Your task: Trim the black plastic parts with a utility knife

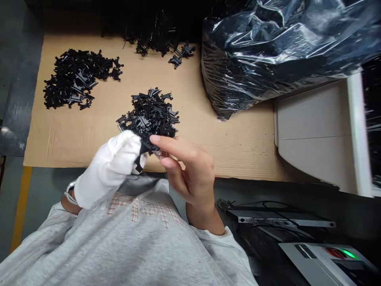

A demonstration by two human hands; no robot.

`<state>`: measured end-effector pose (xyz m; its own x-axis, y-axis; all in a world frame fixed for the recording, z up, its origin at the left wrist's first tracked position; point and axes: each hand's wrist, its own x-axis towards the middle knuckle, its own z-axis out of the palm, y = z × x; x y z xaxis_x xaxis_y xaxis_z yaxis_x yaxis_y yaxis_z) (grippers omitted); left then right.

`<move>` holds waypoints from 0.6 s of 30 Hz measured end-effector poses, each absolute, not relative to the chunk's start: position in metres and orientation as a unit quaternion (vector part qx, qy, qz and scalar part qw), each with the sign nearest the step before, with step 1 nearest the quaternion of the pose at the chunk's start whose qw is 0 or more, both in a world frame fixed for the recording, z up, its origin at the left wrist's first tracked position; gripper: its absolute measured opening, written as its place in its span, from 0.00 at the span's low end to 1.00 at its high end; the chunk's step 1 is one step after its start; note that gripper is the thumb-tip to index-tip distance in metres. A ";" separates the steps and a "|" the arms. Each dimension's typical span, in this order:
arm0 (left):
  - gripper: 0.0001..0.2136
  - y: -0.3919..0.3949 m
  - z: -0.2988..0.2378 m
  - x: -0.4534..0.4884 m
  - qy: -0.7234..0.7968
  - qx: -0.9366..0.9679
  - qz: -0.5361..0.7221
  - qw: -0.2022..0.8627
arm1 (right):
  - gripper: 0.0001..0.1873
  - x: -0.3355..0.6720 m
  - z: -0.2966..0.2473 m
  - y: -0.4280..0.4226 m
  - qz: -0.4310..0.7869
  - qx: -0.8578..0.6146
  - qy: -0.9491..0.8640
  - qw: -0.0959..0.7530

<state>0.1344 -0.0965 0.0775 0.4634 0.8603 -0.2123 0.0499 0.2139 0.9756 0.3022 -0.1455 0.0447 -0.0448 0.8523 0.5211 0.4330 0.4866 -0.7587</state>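
Observation:
My left hand [110, 169], in a white glove, is closed around a small black plastic part [144, 149] whose dark end sticks out below the fingers. My bare right hand [190, 167] meets it from the right, the index fingertip at the black part. Between that index finger and the thumb is a small, partly hidden, shiny brownish piece [163, 154]; its kind is unclear. Just beyond both hands lies a loose heap of black plastic parts [153, 113], small and bracket-like with notched ends.
A second heap of black parts [74, 77] lies at the left on the cardboard sheet [202, 159]. More black parts [175, 60] lie at the back. A black plastic bag [256, 63] bulges at the right, above a light grey bin [315, 127]. Below right stands a control box [315, 262].

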 end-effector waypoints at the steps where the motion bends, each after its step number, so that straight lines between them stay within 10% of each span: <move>1: 0.17 -0.097 0.078 0.134 0.415 0.548 0.307 0.658 | 0.19 0.302 0.045 -0.146 0.204 -0.468 -0.693 0.510; 18: 0.12 -0.092 0.067 0.146 0.402 0.655 0.288 0.572 | 0.06 0.301 0.048 -0.136 0.328 -0.493 -0.595 0.544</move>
<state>0.1461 -0.0923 0.0675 0.5106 0.8557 -0.0835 0.1981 -0.0226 0.9799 0.3009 -0.1359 0.0480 0.0770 0.9431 0.3236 0.2304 0.2989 -0.9260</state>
